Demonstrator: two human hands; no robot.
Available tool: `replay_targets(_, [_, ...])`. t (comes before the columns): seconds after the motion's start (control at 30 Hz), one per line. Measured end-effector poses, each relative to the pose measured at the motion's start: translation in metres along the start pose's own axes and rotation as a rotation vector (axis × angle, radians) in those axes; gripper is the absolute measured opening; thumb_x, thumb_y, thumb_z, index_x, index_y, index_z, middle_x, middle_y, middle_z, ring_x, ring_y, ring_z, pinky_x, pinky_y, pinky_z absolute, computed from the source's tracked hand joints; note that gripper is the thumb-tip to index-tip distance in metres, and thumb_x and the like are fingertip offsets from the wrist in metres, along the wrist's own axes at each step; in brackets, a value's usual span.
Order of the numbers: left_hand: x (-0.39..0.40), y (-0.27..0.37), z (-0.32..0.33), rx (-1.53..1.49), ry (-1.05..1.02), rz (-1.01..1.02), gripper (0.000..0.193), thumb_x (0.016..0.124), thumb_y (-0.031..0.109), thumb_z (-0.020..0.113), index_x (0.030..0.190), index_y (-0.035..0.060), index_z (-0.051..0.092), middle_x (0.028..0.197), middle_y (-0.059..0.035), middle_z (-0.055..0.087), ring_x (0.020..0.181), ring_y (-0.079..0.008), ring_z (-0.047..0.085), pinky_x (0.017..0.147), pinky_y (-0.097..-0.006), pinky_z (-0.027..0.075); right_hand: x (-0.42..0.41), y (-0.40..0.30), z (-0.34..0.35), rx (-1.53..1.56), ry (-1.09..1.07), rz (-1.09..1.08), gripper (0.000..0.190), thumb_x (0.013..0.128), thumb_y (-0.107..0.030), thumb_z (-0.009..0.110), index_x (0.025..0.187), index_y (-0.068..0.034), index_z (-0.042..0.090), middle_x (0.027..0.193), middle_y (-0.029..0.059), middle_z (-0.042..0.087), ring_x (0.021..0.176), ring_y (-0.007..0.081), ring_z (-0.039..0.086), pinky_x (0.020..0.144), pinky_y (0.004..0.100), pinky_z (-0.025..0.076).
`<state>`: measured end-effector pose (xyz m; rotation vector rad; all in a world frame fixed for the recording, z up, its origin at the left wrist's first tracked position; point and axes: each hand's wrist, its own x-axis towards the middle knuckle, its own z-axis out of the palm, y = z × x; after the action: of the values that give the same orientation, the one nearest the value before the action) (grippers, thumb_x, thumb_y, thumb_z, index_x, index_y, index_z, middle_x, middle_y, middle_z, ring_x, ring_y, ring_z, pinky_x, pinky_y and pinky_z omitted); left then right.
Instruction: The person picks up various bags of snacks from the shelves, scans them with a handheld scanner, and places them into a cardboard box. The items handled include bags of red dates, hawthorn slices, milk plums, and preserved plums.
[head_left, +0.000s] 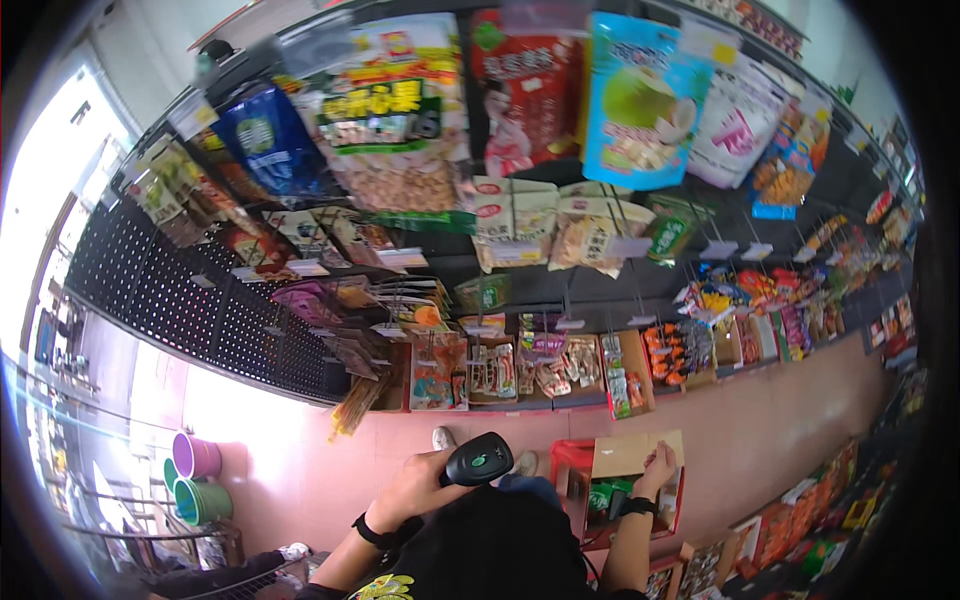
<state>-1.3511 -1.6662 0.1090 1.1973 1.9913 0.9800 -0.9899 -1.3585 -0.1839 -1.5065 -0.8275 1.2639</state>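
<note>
My left hand (417, 484) is wrapped around a black handheld barcode scanner (480, 457), held in front of my torso. Over an opened cardboard box (670, 517) at my right side is my right hand (658, 466), with its fingers curled in. It overlaps the box's raised flap (622, 452), and I cannot tell whether it grips anything. Green packages (600, 496) lie inside the box. Ahead of me, snack pouches hang from hooks on a black pegboard rack, among them a blue coconut snack pouch (637, 97), a red pouch (529, 90) and a large nut bag (405, 127).
Low on the rack stand open boxes of small packets (491, 367). A red plastic stool or crate (568, 454) is beside the cardboard box. Purple (196, 455) and green (202, 501) buckets stand at left. Another person's shoe (295, 551) shows lower left. Boxed goods (780, 532) line the right.
</note>
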Motion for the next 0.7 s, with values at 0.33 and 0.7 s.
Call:
replay_targets(0.33, [-0.028,-0.052,-0.078,-0.100,0.153,-0.031,0.052,0.082,0.023,0.083,0.127,0.0042,0.067,0.099,-0.0221,0.075,0.094,-0.0408,0.073,0.082,-0.0443,0.058,-0.140,-0.124,0.274,-0.004,-0.800,-0.001,0.017,0.099,-0.018,0.071,0.110,-0.005,0.071,0.088,0.0000,0.065,0.071,0.0087,0.060,0.065,0.0233,0.049])
replay_targets(0.7, [-0.083,-0.127,-0.158,-0.117,0.383,-0.065,0.050,0.077,0.017,0.085,0.123,0.0049,0.071,0.102,-0.0210,0.076,0.096,-0.0373,0.075,0.085,-0.0411,0.058,-0.274,-0.132,0.508,-0.103,-1.124,-0.074,0.062,0.098,-0.026,0.076,0.153,-0.012,0.050,0.150,0.0099,0.055,0.123,0.0160,0.061,0.091,0.0298,0.052])
